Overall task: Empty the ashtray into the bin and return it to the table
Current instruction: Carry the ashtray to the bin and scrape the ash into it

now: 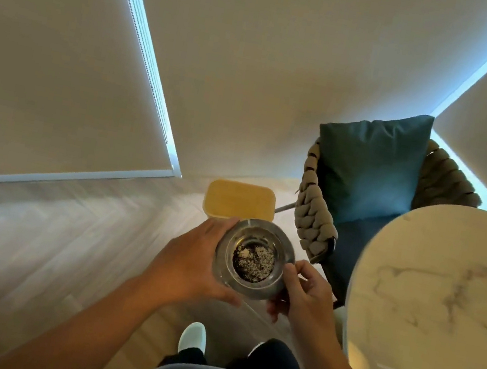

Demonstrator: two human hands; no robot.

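Note:
A round metal ashtray with dark ash and pale grit in its bowl is held level above the floor, between both hands. My left hand grips its left rim and underside. At its lower right edge, the fingers of my right hand pinch the rim. Just beyond the ashtray, on the floor by the wall, stands a bin with a closed yellow wooden lid. The round white marble table is to my right.
A woven rope chair with a teal cushion stands between the bin and the table. Roller blinds cover windows on the left and right. My feet in pale slippers stand on the wood floor.

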